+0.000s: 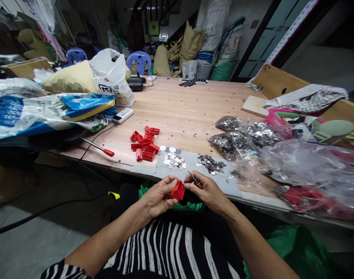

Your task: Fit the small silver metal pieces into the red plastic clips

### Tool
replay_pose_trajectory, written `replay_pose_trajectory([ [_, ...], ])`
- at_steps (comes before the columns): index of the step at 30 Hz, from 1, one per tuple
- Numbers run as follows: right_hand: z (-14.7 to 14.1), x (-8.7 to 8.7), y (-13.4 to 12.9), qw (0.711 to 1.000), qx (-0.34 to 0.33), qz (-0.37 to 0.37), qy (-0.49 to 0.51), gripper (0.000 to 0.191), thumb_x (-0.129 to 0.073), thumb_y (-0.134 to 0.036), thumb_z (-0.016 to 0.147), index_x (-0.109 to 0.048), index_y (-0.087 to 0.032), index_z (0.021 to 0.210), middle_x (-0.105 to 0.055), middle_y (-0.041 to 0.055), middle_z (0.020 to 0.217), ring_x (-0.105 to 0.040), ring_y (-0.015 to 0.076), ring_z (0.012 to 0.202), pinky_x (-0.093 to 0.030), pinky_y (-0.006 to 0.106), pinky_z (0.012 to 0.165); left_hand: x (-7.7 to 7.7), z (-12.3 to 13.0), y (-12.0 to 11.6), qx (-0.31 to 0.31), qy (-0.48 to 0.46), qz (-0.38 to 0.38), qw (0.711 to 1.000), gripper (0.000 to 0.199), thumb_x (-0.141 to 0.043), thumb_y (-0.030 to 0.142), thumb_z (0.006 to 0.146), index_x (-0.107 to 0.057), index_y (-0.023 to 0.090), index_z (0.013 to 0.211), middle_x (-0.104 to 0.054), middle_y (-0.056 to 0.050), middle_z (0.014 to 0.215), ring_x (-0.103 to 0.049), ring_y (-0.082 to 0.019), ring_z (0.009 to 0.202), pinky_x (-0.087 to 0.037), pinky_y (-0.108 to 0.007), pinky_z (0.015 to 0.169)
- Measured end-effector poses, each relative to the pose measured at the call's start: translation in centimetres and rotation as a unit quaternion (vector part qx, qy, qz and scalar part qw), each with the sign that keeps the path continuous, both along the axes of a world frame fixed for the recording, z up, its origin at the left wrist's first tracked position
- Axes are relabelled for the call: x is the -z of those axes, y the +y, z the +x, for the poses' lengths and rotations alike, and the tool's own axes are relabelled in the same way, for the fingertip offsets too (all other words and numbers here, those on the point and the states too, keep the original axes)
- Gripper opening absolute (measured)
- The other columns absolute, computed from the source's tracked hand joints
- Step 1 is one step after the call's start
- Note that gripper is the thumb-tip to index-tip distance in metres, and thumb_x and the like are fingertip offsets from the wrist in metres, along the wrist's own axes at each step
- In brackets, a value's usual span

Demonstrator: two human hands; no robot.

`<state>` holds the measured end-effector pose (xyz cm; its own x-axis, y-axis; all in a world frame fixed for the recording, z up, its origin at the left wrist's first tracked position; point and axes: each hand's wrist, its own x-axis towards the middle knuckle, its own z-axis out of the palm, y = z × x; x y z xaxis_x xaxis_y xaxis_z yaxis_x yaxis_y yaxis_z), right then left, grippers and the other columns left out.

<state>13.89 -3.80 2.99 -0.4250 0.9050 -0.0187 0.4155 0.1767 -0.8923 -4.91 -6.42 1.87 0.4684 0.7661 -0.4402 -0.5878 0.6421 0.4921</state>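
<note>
My left hand [161, 195] is closed around a red plastic housing [178, 190], held just in front of the table's near edge. Close against it, my right hand [207, 190] grips a thin pointed tool [198, 183] with a yellowish handle, its tip angled up and to the left. The right thumb and forefinger pinch together at the housing; any small part between them is too small to make out. Beyond my hands lie a pile of shiny silver metal pieces [174, 161] and a pile of darker metal pieces [212, 164]. Several red housings [146, 144] are heaped to the left.
Clear bags of metal parts [232, 143] and a pink basket [277, 120] stand on the right. Blue-and-white sacks [49, 112] and a white power strip [123, 115] are on the left. A red-tipped lever [107, 152] juts over the table. A green bag [191, 207] hangs below my hands.
</note>
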Motion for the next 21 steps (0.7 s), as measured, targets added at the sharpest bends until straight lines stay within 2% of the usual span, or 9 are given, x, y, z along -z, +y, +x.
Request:
replay_pose_trajectory([
  [6,-0.4,0.3,0.1,0.997,-0.044,-0.057,0.034,0.018,-0.060,-0.033,0.082,-0.048,-0.020,0.077,-0.049,-0.0040,0.072,-0.044,0.0103,0.066,-0.038,0.021,0.058,1.2,0.1,0.0,0.046,0.008,0.020,0.999,0.027,-0.074,0.028,0.074,-0.055,0.017,0.088,-0.059,0.001,0.074,-0.049,-0.003,0.044,-0.031,-0.010,0.035],
  [9,-0.4,0.4,0.0,0.996,-0.059,-0.059,0.025,0.015,-0.059,-0.026,0.081,-0.046,-0.020,0.076,-0.046,-0.0052,0.071,-0.041,0.0099,0.065,-0.036,0.020,0.058,1.7,0.2,0.2,0.062,0.025,0.020,0.998,0.028,-0.076,0.029,0.072,-0.055,0.016,0.086,-0.058,0.001,0.072,-0.047,-0.002,0.043,-0.029,-0.010,0.034],
  [12,-0.4,0.7,0.0,0.998,-0.038,-0.045,0.026,0.016,-0.057,-0.026,0.083,-0.043,-0.020,0.077,-0.043,-0.0055,0.071,-0.040,0.0100,0.065,-0.035,0.021,0.059,1.8,0.4,0.6,0.062,0.055,0.043,0.996,0.028,-0.074,0.033,0.073,-0.057,0.017,0.087,-0.059,0.001,0.070,-0.049,-0.004,0.044,-0.032,-0.011,0.036],
  [15,-0.1,1.2,0.0,0.999,0.003,-0.029,0.035,0.018,-0.057,-0.032,0.084,-0.044,-0.020,0.079,-0.042,-0.0051,0.073,-0.040,0.0106,0.066,-0.036,0.022,0.061,1.3,0.3,0.9,0.062,0.133,0.111,0.983,0.033,-0.064,0.044,0.080,-0.061,0.017,0.097,-0.060,-0.001,0.069,-0.054,-0.007,0.047,-0.038,-0.015,0.040],
  [18,0.4,1.7,0.0,0.998,0.052,-0.020,0.041,0.021,-0.056,-0.038,0.085,-0.045,-0.021,0.080,-0.044,-0.0046,0.074,-0.041,0.0111,0.066,-0.036,0.023,0.061,0.4,0.1,0.9,0.014,0.238,0.218,0.946,0.039,-0.061,0.046,0.082,-0.065,0.018,0.109,-0.063,-0.007,0.091,-0.059,-0.010,0.061,-0.048,-0.020,0.054],
  [21,0.5,2.1,-0.1,0.996,0.080,0.001,0.025,0.021,-0.056,-0.039,0.085,-0.046,-0.021,0.080,-0.046,-0.0039,0.074,-0.042,0.0118,0.066,-0.036,0.024,0.061,-0.3,0.0,0.5,-0.036,0.339,0.371,0.864,0.040,-0.076,0.032,0.070,-0.069,0.022,0.108,-0.061,-0.008,0.108,-0.061,-0.016,0.083,-0.051,-0.024,0.073],
])
